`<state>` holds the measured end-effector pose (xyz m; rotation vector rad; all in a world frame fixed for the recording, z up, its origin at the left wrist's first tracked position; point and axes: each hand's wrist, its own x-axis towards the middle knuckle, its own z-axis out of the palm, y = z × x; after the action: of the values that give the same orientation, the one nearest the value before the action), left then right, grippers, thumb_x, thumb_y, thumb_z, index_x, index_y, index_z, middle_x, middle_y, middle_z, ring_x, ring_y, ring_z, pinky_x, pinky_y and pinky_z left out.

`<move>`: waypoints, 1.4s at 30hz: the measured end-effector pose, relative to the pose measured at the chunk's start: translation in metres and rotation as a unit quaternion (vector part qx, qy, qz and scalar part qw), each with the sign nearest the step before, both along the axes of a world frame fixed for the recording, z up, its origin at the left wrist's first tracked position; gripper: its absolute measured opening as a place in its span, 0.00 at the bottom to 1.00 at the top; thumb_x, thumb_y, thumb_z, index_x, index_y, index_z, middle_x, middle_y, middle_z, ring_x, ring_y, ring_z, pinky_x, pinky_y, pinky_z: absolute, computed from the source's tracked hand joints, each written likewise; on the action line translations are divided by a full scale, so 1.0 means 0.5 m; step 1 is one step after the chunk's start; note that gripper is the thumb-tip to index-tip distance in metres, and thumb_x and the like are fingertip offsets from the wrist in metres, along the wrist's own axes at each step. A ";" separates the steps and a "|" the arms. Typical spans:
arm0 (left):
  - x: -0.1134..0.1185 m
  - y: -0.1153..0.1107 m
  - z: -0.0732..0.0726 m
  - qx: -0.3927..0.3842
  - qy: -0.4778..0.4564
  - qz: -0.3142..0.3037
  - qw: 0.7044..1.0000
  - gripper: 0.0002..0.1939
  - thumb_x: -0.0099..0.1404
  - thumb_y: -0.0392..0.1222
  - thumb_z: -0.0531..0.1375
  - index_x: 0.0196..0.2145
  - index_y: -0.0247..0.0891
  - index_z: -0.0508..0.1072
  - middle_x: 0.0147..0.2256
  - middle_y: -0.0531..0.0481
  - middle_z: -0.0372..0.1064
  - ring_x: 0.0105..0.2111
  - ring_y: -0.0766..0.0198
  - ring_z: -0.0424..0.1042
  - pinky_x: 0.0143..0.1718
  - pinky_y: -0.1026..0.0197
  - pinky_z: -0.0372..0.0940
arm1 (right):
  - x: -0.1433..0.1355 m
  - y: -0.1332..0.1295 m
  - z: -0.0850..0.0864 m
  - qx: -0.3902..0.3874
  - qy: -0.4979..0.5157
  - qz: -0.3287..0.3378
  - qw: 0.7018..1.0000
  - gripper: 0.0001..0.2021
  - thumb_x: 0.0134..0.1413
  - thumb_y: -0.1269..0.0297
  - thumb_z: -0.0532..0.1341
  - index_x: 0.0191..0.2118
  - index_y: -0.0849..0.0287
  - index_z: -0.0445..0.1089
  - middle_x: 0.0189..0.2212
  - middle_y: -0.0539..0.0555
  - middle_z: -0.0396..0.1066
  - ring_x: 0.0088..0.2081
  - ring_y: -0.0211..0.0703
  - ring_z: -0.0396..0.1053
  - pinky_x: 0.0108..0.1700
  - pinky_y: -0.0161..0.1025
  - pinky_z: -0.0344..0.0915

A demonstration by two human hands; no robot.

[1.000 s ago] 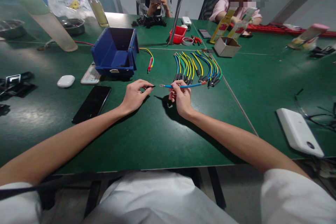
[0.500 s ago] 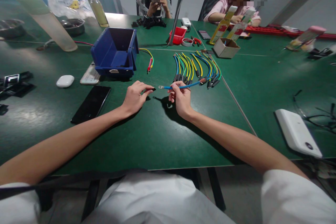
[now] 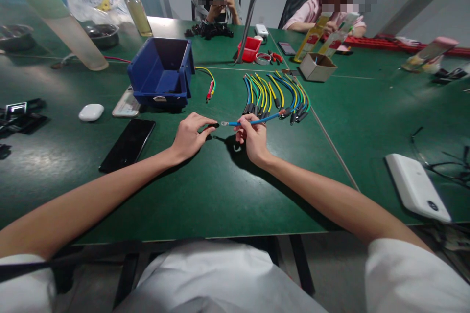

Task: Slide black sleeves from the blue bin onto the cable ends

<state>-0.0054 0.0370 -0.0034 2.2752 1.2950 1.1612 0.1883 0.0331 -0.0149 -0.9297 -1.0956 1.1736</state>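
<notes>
My right hand grips a blue wire between thumb and fingers. A metal ring terminal on the wire's left end points toward my left hand, and copper strands show at its right end. My left hand pinches a small black sleeve, which sits right by the terminal's tip; I cannot tell whether they touch. Just beyond my right hand lies a row of wires in blue, green and yellow, many with black sleeves on their near ends.
A blue bin stands beyond my left hand, with a black phone nearer me. Further back are a red box, a small carton and bottles. A white power bank lies right. Two people sit across the table.
The black sleeve in my left hand has come slightly right, closer to the ring terminal. My right hand keeps hold of the blue wire almost in place.
</notes>
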 end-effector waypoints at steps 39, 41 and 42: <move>-0.001 0.001 0.000 0.083 0.038 -0.027 0.995 0.06 0.64 0.38 0.60 0.38 0.36 0.76 0.37 0.47 0.76 0.40 0.60 0.71 0.45 0.56 0.65 | -0.001 -0.003 0.002 0.007 -0.024 0.006 1.000 0.11 0.55 0.56 0.62 0.30 0.57 0.64 0.20 0.45 0.67 0.16 0.30 0.62 0.16 0.28 0.53; -0.001 0.001 0.000 0.084 0.039 -0.027 0.995 0.06 0.64 0.38 0.60 0.38 0.36 0.76 0.37 0.47 0.76 0.40 0.60 0.71 0.45 0.56 0.65 | -0.001 -0.004 0.002 0.013 -0.024 0.010 1.000 0.11 0.55 0.56 0.62 0.30 0.57 0.65 0.20 0.45 0.67 0.16 0.30 0.62 0.16 0.28 0.53; -0.001 0.001 0.000 0.083 0.040 -0.026 0.995 0.06 0.64 0.38 0.60 0.38 0.36 0.76 0.37 0.47 0.76 0.40 0.60 0.71 0.45 0.55 0.66 | -0.001 -0.004 0.002 0.016 -0.023 0.011 1.000 0.10 0.55 0.56 0.62 0.30 0.57 0.65 0.20 0.45 0.67 0.16 0.30 0.63 0.16 0.28 0.53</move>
<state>-0.0060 0.0374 -0.0035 2.4823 1.1993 1.2134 0.1879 0.0310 -0.0139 -0.9255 -1.1604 1.1536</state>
